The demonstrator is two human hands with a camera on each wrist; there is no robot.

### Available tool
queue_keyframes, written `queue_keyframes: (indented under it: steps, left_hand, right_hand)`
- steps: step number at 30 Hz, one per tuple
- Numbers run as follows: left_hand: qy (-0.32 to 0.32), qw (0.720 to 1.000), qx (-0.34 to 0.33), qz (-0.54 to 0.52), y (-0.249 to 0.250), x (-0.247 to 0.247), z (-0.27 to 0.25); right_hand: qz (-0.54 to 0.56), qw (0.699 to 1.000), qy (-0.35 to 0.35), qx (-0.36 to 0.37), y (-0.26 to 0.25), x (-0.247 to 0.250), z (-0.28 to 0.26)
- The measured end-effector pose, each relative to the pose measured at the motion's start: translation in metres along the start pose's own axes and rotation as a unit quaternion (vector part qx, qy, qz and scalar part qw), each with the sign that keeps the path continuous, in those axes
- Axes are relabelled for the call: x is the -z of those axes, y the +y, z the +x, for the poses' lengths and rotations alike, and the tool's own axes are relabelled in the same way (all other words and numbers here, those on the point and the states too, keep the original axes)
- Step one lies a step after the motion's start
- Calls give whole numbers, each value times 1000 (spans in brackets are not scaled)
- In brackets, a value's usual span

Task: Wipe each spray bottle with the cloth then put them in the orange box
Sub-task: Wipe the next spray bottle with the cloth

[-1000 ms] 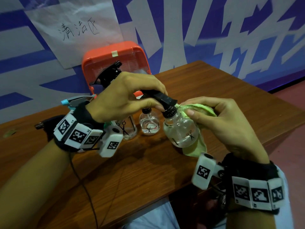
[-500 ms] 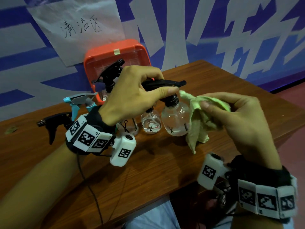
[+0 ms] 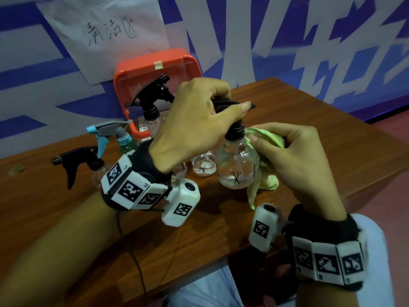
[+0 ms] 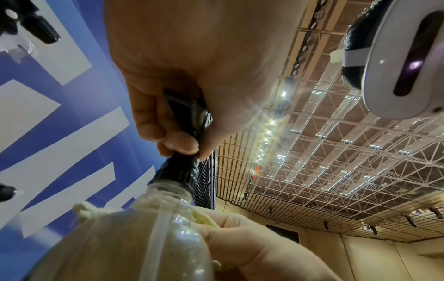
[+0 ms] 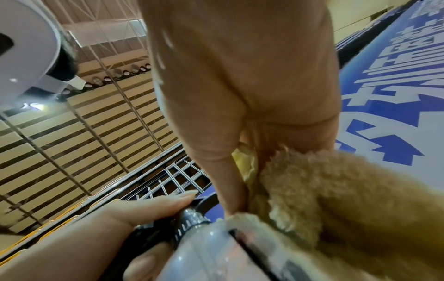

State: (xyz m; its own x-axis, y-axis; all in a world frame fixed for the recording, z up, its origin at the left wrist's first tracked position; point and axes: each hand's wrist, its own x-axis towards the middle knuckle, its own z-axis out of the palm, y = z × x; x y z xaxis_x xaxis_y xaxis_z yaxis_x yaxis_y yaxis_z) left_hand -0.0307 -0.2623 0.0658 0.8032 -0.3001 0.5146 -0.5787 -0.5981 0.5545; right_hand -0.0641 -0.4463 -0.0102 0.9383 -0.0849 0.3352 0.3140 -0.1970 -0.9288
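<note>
My left hand (image 3: 199, 120) grips the black trigger head of a clear round spray bottle (image 3: 236, 167) held just above the table. The bottle's neck and black collar (image 4: 180, 173) show under my curled fingers in the left wrist view. My right hand (image 3: 294, 156) holds a green cloth (image 3: 265, 173) pressed against the bottle's right shoulder; in the right wrist view the cloth (image 5: 336, 199) sits beside the bottle (image 5: 211, 252). The orange box (image 3: 155, 69) stands at the back against the wall, with a black-topped bottle (image 3: 152, 103) in front of it.
More spray bottles stand on the wooden table (image 3: 332, 140): a blue-and-grey one (image 3: 115, 134), a black-topped one (image 3: 81, 160) at the left, and a small clear one (image 3: 203, 167) behind the held bottle. A cable (image 3: 132, 251) runs from my left wrist over the table's near edge.
The bottle went from tilted to upright. My right hand drew the cloth off the bottle, then brought it back against the bottle's right side below the collar.
</note>
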Motion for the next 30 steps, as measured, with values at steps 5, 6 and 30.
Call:
queue_keyframes:
  steps: [5,6,30]
  left_hand:
    - [20,1000,23,-3,2,-10,-1]
    - [24,999,25,2,2,-12,0]
    - [-21,989,61,130,-27,-63,0]
  right_hand:
    - [-64,998,4,-4,-4,5,0]
    - [-75,997,8,-5,-5,5,-1]
    - [-89,983,147,-59,32,20,5]
